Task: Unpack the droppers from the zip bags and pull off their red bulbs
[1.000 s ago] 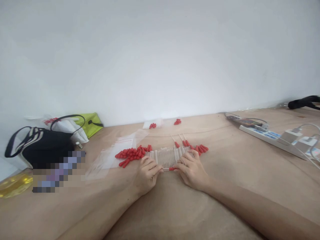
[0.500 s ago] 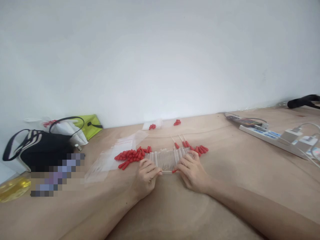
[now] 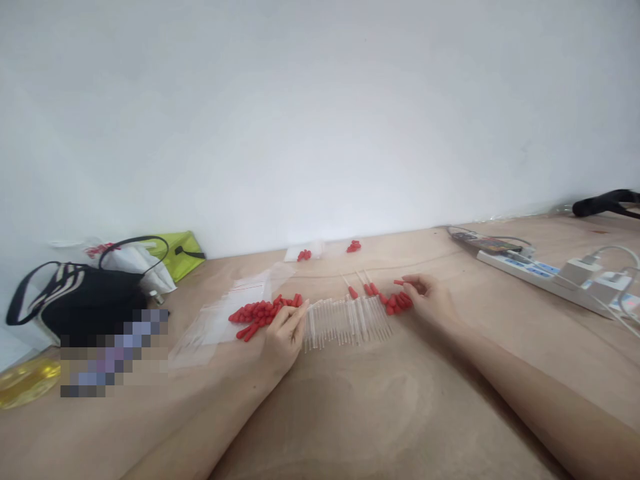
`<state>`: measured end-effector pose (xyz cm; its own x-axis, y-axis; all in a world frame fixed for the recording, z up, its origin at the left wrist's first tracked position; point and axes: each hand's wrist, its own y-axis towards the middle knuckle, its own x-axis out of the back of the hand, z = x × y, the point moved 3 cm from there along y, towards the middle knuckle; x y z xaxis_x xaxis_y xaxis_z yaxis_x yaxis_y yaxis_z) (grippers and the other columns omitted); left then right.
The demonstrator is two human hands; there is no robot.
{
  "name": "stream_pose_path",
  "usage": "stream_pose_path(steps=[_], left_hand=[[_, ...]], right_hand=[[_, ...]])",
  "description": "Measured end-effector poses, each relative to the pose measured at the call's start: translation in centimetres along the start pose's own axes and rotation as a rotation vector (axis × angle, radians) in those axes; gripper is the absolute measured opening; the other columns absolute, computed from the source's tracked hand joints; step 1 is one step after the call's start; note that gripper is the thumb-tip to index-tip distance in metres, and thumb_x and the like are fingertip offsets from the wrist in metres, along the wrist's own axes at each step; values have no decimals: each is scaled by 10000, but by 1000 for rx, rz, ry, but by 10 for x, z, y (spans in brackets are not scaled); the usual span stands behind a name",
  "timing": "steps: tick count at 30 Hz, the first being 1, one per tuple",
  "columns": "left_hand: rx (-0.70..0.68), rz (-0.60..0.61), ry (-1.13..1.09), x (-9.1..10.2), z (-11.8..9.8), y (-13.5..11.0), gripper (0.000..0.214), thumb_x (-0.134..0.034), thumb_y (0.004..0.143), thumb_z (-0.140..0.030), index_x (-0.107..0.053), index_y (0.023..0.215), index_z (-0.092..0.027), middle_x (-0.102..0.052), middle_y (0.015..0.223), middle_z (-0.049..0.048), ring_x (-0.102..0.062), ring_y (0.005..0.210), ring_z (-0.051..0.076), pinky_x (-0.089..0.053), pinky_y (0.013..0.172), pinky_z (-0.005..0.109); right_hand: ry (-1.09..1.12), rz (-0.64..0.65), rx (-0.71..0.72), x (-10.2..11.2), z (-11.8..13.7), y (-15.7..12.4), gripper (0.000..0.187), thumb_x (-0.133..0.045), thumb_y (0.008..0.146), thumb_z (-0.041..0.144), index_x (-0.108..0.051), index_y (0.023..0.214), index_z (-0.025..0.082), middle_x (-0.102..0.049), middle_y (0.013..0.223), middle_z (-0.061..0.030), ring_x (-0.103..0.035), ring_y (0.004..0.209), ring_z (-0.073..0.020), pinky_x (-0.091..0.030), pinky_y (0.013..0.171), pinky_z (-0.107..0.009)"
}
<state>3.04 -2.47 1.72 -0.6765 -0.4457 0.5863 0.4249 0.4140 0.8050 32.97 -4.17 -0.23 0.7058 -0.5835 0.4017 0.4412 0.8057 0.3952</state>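
A row of thin clear tubes (image 3: 345,321) lies side by side on the table, their narrow tips toward me. At its left end is my left hand (image 3: 285,339), fingers pressed together in a pinch; what sits between them, if anything, I cannot make out. My right hand (image 3: 425,293) pinches a small red rubber bulb (image 3: 399,283) just above a small cluster of red bulbs (image 3: 399,303). Beyond the row lie a few droppers (image 3: 369,287), clear tubes fitted with red bulbs. A larger pile of red bulbs (image 3: 260,311) spreads left of my left hand.
Clear plastic bags (image 3: 220,320) lie under and left of the big pile. Two small groups of red bulbs (image 3: 354,246) are near the wall. A black bag (image 3: 95,300) stands left; a white power strip (image 3: 540,270) with plugs and a phone (image 3: 493,245) is right.
My right hand has left the tubes, moved right and away from me, and taken a red bulb. My left hand has shifted slightly up. The tubes, gripped between both hands before, now lie spread.
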Motion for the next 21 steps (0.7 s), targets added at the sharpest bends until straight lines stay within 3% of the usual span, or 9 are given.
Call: stream_pose_path(steps=[5,14,18,21], left_hand=[[-32,-15,-24,-5,-2,4,345,-456,825,-123,-504,1161,-184,-584,774,17,-567,687,101,-487,678,215],[-98,153,-84,-11,-12,0,364,-498,801,-198,-496,1158,-129,-628,820,65,-585,710,137,-508,698,271],[-98,205,-112,-10,-13,-1,399,-559,771,-291,-522,1122,-105,-627,809,79,-581,659,138,-516,661,284],[-86,257,-118,-11,-12,-2,481,-586,745,-378,-513,1142,-115,-630,829,88,-592,717,165,-513,723,338]], right_hand=[[-190,51,48,5,5,-1,203,-515,694,357,-599,758,184,-639,771,-37,-571,752,-177,-403,690,-292],[-409,112,57,2,10,-7,198,-505,700,391,-598,647,224,-645,720,18,-569,689,-150,-331,737,-309],[-471,130,54,2,12,-7,239,-488,717,414,-602,614,232,-639,680,25,-567,697,-159,-299,761,-331],[-497,119,69,1,12,-8,244,-469,733,397,-605,616,231,-639,677,18,-563,722,-169,-285,765,-338]])
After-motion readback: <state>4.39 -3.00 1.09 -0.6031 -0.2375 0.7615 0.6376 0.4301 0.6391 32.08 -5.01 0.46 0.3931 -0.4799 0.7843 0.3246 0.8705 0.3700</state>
